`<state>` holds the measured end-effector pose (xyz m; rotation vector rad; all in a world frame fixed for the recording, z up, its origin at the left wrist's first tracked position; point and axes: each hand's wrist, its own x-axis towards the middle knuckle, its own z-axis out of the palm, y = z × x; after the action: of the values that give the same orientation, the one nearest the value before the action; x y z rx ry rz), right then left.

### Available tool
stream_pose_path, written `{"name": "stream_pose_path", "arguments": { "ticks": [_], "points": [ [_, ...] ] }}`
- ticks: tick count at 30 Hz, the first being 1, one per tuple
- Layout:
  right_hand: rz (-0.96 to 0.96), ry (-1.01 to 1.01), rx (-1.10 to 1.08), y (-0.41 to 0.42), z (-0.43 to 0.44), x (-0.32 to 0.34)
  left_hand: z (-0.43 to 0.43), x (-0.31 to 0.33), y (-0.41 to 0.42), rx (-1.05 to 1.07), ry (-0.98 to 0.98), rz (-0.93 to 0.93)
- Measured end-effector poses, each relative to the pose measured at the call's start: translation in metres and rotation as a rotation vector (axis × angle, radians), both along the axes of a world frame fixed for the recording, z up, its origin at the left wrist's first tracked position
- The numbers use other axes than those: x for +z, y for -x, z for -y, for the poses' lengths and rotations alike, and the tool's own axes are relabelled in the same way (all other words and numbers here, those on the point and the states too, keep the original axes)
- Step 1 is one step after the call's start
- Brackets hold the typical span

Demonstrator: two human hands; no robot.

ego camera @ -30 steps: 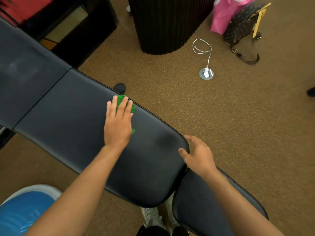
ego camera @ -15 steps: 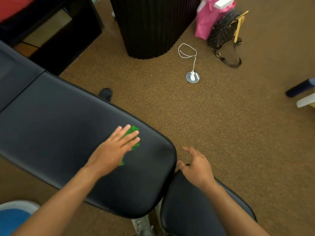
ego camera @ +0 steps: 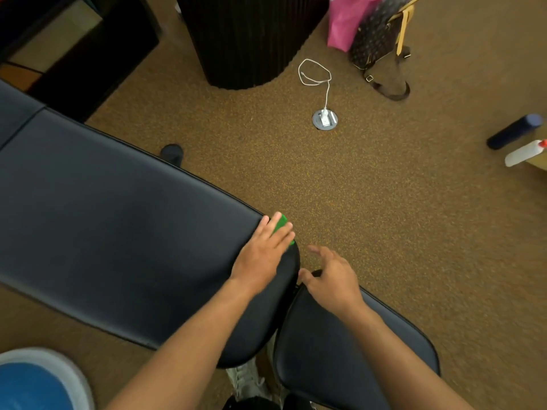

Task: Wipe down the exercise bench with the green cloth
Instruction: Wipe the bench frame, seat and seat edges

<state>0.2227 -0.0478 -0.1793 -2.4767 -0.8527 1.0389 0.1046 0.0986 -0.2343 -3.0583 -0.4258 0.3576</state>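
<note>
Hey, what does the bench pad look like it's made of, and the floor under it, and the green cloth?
Bench pad: looks like black vinyl or faux leather, smooth with a dull sheen.
Floor: likely low-pile carpet, brown with a speckled, grainy look.
Green cloth: probably thin fabric; it is mostly hidden under the left hand, so its weave cannot be told.

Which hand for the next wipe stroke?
Left. The left hand presses the green cloth flat at the far edge of the bench pad; the right hand is open by the seat pad, holding nothing.

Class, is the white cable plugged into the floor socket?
Plugged in: the white cable ends in a plug seated in the floor socket.
</note>
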Motion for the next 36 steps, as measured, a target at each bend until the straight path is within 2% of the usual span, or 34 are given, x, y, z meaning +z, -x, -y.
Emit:
{"name": "stream_pose_path", "arguments": {
  "ticks": [3,6,9,12,14,16,21,24,28,30,32,36],
  "points": [
    [0.003,0.011,-0.011,-0.007,0.008,0.000,0.004,0.001,0.028,-0.177,0.001,-0.097],
    [-0.010,0.033,-0.023,-0.012,0.017,0.002,-0.026,0.014,0.055,-0.238,0.045,-0.057],
    [-0.021,0.044,-0.031,-0.012,0.023,0.000,-0.071,0.035,0.063,-0.099,0.021,0.095],
    [-0.033,0.045,-0.043,-0.010,0.021,-0.003,-0.081,0.039,0.037,0.076,-0.025,0.223],
    [-0.038,0.032,-0.052,-0.007,0.019,-0.004,-0.065,0.027,0.007,0.173,-0.051,0.223],
    [-0.034,0.013,-0.049,-0.003,0.019,-0.006,-0.040,0.013,-0.018,0.184,-0.035,0.195],
    [-0.005,-0.007,-0.039,-0.005,0.025,-0.009,0.034,-0.012,-0.026,-0.125,-0.004,-0.033],
    [0.013,0.000,-0.017,-0.011,0.030,-0.009,0.057,-0.023,0.009,-0.276,0.024,-0.051],
    [0.014,0.014,-0.003,-0.013,0.036,-0.007,0.043,-0.012,0.048,-0.353,0.036,-0.037],
    [0.011,0.026,0.017,-0.010,0.038,-0.005,0.017,0.005,0.062,-0.317,0.063,-0.081],
    [0.008,0.032,0.044,-0.005,0.037,-0.002,-0.021,0.026,0.070,-0.217,0.018,-0.045],
    [-0.014,0.031,0.092,0.004,0.028,0.005,-0.102,0.075,0.078,0.112,-0.088,0.075]
  ]
}}
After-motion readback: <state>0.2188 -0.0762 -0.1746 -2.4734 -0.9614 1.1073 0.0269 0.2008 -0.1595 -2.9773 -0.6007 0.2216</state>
